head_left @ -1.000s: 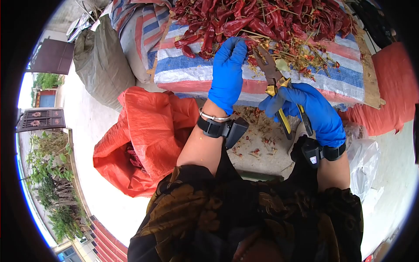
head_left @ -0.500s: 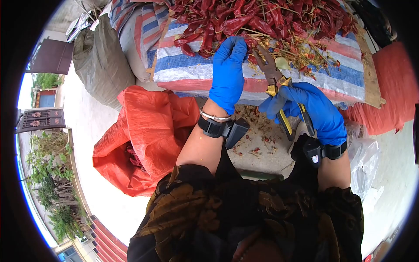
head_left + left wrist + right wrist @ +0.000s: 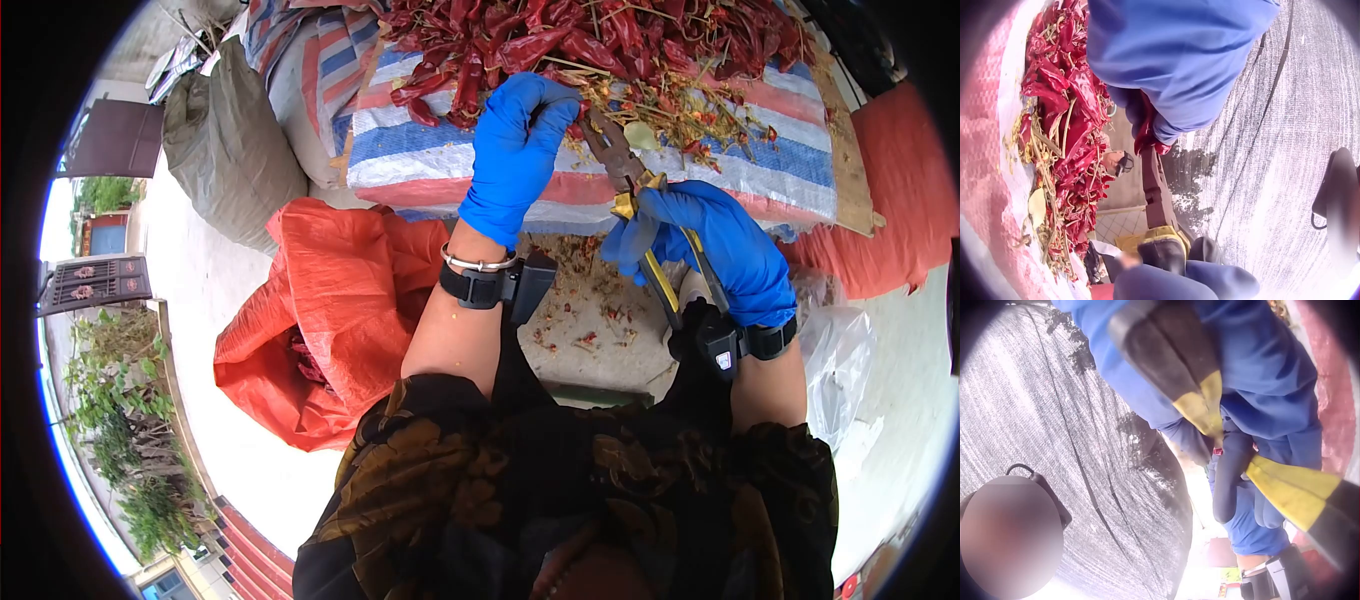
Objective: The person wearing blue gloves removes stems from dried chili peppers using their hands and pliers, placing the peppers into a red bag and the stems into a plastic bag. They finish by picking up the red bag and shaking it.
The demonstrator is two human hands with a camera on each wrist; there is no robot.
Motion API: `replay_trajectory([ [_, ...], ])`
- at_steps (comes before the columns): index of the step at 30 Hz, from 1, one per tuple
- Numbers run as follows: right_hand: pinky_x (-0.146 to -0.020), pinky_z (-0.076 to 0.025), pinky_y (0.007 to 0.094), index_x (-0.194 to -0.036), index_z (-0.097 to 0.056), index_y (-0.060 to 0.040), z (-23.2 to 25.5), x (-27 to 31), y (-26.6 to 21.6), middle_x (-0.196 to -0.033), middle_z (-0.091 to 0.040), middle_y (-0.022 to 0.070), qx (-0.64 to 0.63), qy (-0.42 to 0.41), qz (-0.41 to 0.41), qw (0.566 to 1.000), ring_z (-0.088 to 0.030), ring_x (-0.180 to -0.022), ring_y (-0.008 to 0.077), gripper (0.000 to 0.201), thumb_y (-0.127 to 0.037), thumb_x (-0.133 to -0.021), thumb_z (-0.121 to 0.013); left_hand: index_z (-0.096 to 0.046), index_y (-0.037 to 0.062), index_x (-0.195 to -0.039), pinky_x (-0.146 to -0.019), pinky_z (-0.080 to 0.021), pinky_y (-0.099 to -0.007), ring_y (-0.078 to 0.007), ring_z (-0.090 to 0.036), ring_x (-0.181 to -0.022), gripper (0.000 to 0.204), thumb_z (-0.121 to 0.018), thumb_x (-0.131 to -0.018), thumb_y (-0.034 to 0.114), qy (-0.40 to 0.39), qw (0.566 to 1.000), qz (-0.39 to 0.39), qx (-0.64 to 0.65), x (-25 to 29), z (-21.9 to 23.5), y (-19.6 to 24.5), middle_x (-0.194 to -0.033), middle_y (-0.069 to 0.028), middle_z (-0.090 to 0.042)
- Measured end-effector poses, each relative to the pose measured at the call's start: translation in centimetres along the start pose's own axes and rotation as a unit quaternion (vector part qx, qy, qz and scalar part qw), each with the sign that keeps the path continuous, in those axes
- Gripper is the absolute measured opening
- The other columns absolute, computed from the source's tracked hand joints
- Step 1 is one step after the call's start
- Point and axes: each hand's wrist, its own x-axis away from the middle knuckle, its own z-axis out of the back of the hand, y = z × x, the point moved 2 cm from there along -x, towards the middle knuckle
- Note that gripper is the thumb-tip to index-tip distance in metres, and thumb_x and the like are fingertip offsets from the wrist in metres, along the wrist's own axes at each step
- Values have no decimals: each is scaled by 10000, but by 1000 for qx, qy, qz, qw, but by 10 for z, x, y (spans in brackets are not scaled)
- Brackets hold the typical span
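Pinching red chili pepper (image 3: 1145,130) in left hand (image 3: 515,150), head view's 1 o'clock, at pliers' (image 3: 612,150) tip. Right hand (image 3: 718,250), left hand's 4 o'clock, grips spread handles; chili pile (image 3: 610,38) at 12.

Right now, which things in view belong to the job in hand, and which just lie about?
Job:
left hand, pinching a red pepper
right hand, gripping the pliers
pepper pile
striped sheet under it
open red sack, peppers seemingly inside

Apparently lying about:
grey-green sack
clear plastic bag
pinkish-red bag, far right
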Motion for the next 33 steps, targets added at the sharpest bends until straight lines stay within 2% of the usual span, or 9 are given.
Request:
replay_trajectory([
  [7, -568, -476, 284, -681, -558, 24, -2, -12, 8, -679, -596, 153, -45, 38, -24, 998, -580, -568, 208, 381, -313, -854, -532, -591, 17, -881, -635, -410, -211, -75, -487, -680, 66, -553, -828, 28, -31, 997, -15, -64, 0, -2, -1, -795, -7, -543],
  [10, -557, -472, 278, -651, -543, 13, -2, -12, 10, -667, -595, 152, -53, 45, -14, 997, -575, -546, 202, 390, -325, -844, -556, -599, 29, -905, -643, -407, -206, -83, -499, -680, 84, -547, -847, 60, 56, 994, 77, 59, 3, -6, -1, -786, 3, -557],
  [12, -556, -470, 276, -624, -529, 2, -2, -12, 10, -665, -593, 152, -69, 41, -12, 997, -572, -545, 198, 398, -330, -842, -559, -603, 38, -914, -649, -407, -203, -88, -512, -695, 100, -543, -866, 102, 100, 958, 178, 199, 7, -6, 0, -787, 8, -574],
  [16, -473, -415, 278, -697, -520, -22, -8, -8, 9, -635, -568, 135, -111, 46, -12, 993, -514, -482, 189, 329, -307, -860, -519, -596, 38, -922, -647, -420, -216, -99, -520, -713, 116, -548, -870, 130, 115, 932, 221, 264, 10, -6, -8, -792, -8, -577],
  [18, -468, -413, 279, -670, -519, -27, -7, -6, 7, -627, -564, 138, -133, 50, -14, 990, -508, -476, 191, 343, -310, -862, -513, -579, 40, -950, -660, -444, -242, -126, -529, -714, 126, -547, -870, 132, 156, 872, 233, 402, 10, -2, -20, -805, -31, -579],
  [21, -457, -407, 285, -602, -508, -29, -1, -3, 3, -616, -556, 146, -137, -31, 42, 989, -495, -460, 199, 391, -320, -864, -501, -560, 40, -982, -677, -464, -275, -151, -531, -705, 140, -544, -869, 121, 190, 851, 232, 430, 9, 9, -23, -817, -49, -572],
  [26, -548, -447, 283, -623, -550, 8, -5, -4, 0, -669, -577, 160, -70, 24, 51, 996, -557, -581, 216, 408, -318, -861, -492, -545, 52, -1013, -693, -476, -309, -176, -564, -749, 150, -532, -872, 100, 183, 838, 216, 467, 10, -3, -18, -900, -70, -592],
  [30, -627, -451, 270, -674, -583, 28, 0, -3, -1, -710, -591, 151, -62, 7, 50, 997, -577, -664, 210, 401, -315, -860, -491, -527, 54, -1046, -687, -477, -332, -188, -576, -730, 169, -507, -883, 92, 148, 839, 218, 477, 10, -8, -20, -938, -83, -596],
  [33, -676, -442, 265, -764, -609, 38, 16, -4, -8, -758, -605, 128, 55, 36, 91, 994, -575, -711, 192, 371, -301, -858, -494, -507, 55, -1080, -682, -474, -338, -189, -575, -729, 198, -499, -888, 102, 133, 844, 216, 473, 10, -9, -20, -950, -95, -593],
])
